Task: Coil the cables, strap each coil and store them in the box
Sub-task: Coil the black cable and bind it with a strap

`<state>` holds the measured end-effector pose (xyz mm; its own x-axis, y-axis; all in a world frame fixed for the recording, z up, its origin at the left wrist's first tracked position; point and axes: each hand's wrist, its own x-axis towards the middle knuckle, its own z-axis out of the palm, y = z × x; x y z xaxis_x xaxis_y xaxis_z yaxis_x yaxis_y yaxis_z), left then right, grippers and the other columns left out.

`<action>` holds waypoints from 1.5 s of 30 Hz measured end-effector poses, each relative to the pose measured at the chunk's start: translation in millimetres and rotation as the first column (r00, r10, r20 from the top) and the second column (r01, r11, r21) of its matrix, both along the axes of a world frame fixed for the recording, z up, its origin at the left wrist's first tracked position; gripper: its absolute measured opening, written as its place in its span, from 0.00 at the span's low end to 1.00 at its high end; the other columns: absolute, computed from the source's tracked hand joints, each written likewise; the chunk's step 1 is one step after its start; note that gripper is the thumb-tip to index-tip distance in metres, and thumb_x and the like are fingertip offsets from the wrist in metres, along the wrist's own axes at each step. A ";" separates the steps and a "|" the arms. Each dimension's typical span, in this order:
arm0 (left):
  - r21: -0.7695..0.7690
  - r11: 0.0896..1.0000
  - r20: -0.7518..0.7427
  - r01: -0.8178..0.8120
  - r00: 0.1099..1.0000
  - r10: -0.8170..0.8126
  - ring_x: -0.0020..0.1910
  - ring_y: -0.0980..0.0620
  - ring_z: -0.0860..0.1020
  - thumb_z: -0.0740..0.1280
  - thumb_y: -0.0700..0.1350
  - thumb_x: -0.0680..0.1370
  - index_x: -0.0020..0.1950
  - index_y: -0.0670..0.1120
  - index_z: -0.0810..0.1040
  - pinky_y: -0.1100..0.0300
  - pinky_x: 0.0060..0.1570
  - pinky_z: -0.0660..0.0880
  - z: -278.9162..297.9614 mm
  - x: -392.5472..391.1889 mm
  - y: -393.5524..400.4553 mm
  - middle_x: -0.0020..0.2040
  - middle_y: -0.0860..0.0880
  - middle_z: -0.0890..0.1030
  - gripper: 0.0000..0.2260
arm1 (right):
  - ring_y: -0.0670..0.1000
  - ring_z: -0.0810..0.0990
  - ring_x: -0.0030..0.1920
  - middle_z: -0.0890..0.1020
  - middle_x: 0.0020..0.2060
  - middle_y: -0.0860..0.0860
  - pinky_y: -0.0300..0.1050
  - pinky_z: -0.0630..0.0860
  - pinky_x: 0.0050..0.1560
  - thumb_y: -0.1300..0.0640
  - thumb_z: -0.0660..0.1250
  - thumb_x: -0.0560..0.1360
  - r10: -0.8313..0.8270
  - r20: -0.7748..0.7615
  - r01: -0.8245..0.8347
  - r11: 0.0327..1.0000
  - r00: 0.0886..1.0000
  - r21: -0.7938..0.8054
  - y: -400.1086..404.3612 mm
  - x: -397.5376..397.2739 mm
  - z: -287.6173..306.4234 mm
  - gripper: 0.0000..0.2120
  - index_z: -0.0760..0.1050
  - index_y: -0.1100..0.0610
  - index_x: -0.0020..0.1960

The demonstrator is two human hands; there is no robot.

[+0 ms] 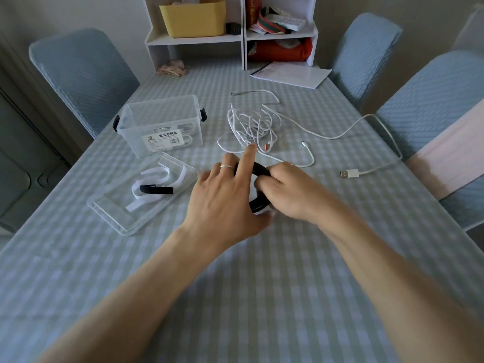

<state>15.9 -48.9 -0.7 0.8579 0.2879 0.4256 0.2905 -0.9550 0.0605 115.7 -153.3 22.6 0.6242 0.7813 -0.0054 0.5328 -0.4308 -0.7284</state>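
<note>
A black cable coil (259, 171) lies at the table's middle, mostly hidden between my hands. My right hand (288, 189) curls its fingers over the coil's right side. My left hand (225, 192) covers the coil's left side with its index finger pointing straight up; I cannot tell whether its thumb pinches the coil. Behind them lies a tangle of white cables (251, 124), and one long white cable with a USB plug (349, 174) trails to the right. The clear plastic box (159, 121) at the left holds coiled white cables. Its lid (141, 195) carries white straps and a black strap (156, 190).
Blue-covered chairs stand at the left (81, 74) and right (429, 113) of the checked table. A white shelf unit (230, 35) with a yellow bin stands at the far edge. A sheet of paper (290, 74) lies beside it.
</note>
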 end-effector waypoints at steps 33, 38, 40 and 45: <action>0.201 0.975 -0.054 -0.096 0.993 0.109 0.23 0.44 0.75 0.72 0.37 0.55 0.37 0.44 0.75 0.60 0.27 0.59 -1.1 -2.1 5.7 0.29 0.46 0.75 0.14 | 0.46 0.76 0.58 0.78 0.57 0.42 0.44 0.74 0.56 0.50 0.65 0.64 0.211 0.331 -0.153 0.969 0.920 -0.192 -15.3 -6.6 1.0 0.25 0.72 0.49 0.62; 0.266 0.961 0.083 -0.080 0.995 0.060 0.27 0.45 0.74 0.50 0.42 0.69 0.37 0.45 0.76 0.56 0.32 0.66 -7.6 1.0 -9.1 0.31 0.46 0.75 0.15 | 0.54 0.79 0.48 0.80 0.46 0.46 0.47 0.71 0.42 0.50 0.68 0.68 0.154 0.410 -0.083 0.979 0.899 -0.186 -6.2 -18.1 -9.8 0.14 0.67 0.50 0.49; 0.305 0.946 0.093 -0.109 0.992 0.084 0.28 0.46 0.74 0.49 0.39 0.70 0.37 0.46 0.75 0.55 0.33 0.67 -12.4 2.1 -9.8 0.32 0.47 0.74 0.15 | 0.56 0.80 0.48 0.81 0.46 0.48 0.46 0.67 0.40 0.50 0.67 0.69 0.132 0.461 -0.055 0.983 0.878 -0.176 -3.8 -19.9 -13.3 0.14 0.66 0.52 0.49; 0.315 0.944 0.072 -0.099 0.994 0.081 0.25 0.47 0.74 0.58 0.38 0.65 0.34 0.45 0.75 0.58 0.29 0.65 -9.7 -0.3 -8.3 0.29 0.48 0.75 0.07 | 0.58 0.80 0.45 0.81 0.42 0.49 0.46 0.63 0.38 0.51 0.64 0.67 0.121 0.548 -0.033 0.985 0.828 -0.167 0.0 -20.5 -17.9 0.09 0.65 0.50 0.44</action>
